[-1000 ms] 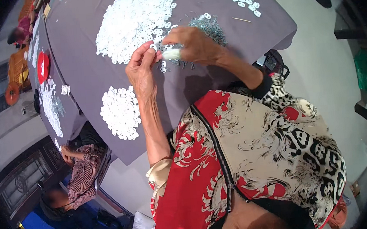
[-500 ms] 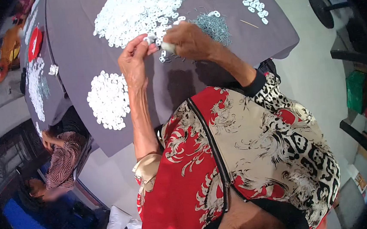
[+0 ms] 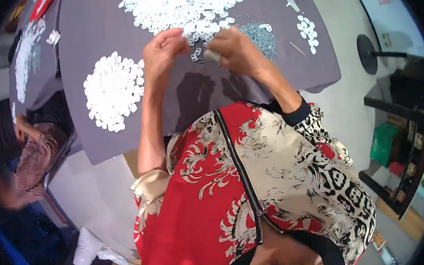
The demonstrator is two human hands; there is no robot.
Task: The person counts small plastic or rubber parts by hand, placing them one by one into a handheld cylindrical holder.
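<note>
My left hand point(image 3: 162, 56) is raised over the near edge of a large heap of small white plastic pieces with holes point(image 3: 182, 5). Its thumb and fingers are pinched together; what they hold, if anything, is blurred. A short gap to the right, my right hand point(image 3: 235, 51) is curled closed, with a pale wrap point(image 3: 213, 56) on one digit. What sits in its fingers is hidden. Just beyond the right hand lies a pile of thin grey metal nails point(image 3: 258, 39). A few white pieces lie loose on the tablecloth between the hands.
A smaller pile of white pieces point(image 3: 114, 90) lies left on the grey tablecloth point(image 3: 108, 145). To the right are a small group of white pieces point(image 3: 308, 33) and a thin stick point(image 3: 297, 48). Another person point(image 3: 39, 151) sits at a neighbouring table at left.
My hands have moved slightly apart; earlier the left held a white piece in its fingertips beside the right. The whole view has shifted, with the small left pile appearing higher.
</note>
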